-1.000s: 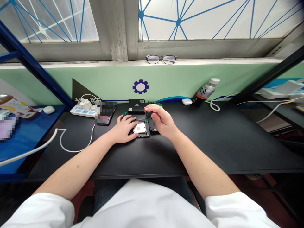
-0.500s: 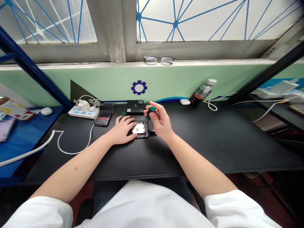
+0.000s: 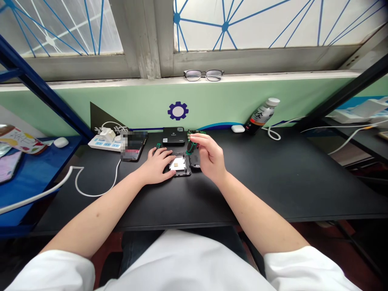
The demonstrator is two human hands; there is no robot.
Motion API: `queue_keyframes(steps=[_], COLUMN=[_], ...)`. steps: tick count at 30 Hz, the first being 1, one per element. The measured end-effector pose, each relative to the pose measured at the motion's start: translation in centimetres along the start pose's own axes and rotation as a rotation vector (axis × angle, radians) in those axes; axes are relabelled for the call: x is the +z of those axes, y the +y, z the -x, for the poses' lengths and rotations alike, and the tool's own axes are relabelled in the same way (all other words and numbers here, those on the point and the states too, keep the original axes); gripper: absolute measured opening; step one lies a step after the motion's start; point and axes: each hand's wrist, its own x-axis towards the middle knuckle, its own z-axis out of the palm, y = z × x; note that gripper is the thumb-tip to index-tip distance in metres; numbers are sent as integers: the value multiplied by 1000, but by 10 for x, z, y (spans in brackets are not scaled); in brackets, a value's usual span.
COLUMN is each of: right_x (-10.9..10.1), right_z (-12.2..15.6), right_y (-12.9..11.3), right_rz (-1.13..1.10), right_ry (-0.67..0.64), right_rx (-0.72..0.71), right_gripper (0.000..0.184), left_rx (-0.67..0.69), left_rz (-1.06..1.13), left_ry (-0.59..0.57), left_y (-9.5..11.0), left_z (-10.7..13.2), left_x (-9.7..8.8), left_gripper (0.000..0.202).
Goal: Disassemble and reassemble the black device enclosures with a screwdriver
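My left hand [image 3: 157,166] lies with fingers spread over the left edge of an opened black plastic casing [image 3: 183,173]. A silvery metal plate [image 3: 178,163] with a small tan square sits inside the casing. In my right hand [image 3: 212,159] is a green-and-black screwdriver [image 3: 190,148], tilted, its shaft pointing down at the casing's right side. Whether the tip touches a screw is too small to tell. Right of the casing, a second black part [image 3: 195,161] is partly covered by my right hand. A green circuit board [image 3: 197,132] lies behind that hand.
A black box [image 3: 173,137] stands behind the casing, and another green-handled tool [image 3: 158,146] lies by my left fingers. Leftward are a phone [image 3: 140,147], a white power strip [image 3: 104,143] and a looping cable [image 3: 87,195]. A bottle [image 3: 262,117] and white case [image 3: 238,128] stand back right.
My right hand has shifted slightly right and its fingers have straightened around the screwdriver, uncovering more of the circuit board and second black part. My left hand stays on the casing.
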Motion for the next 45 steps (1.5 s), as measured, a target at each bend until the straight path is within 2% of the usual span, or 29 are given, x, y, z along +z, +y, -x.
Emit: queue_keyframes(steps=[2,5,8,12,15,18,21,27,31,35,39,45], right_x=[0,3,7,7,4,1,-1,2,8,8,3,1], right_z=[3,7,9,8,4,1,0,3,10,11,8,3], right_y=[1,2,4,4,2,0,-2,0,3,-1,-3,-2], right_rz=[-53,-72,-97,-144,-20,140,197,95,5,-77,58,197], right_ry=[-28,0,30,-12,-38,20,80,110,170,53,8,102], right_rx=[43,98,125,129,93,25,-21,27,76,123,37,-72], right_gripper=[31,21,24,31,32,32,32,16,31,32,33,37], left_rx=[2,8,9,7,7,8,8,-1,5,5,8,6], left_rz=[-2,-7,-5,-3,-6,-7,-4,0,13,9,0,-4], left_ry=[6,10,9,8,2,2,4,-8,-1,5,7,0], left_y=[-1,-2,-2,0,0,-1,-1,1,0,-1,-1,0], left_z=[0,0,0,-1,-1,-1,-1,0,0,0,0,0], left_x=[1,2,1,0,0,1,1,-1,-1,0,1,0], left_gripper=[55,56,56,56,56,56,56,57,57,56,56,57])
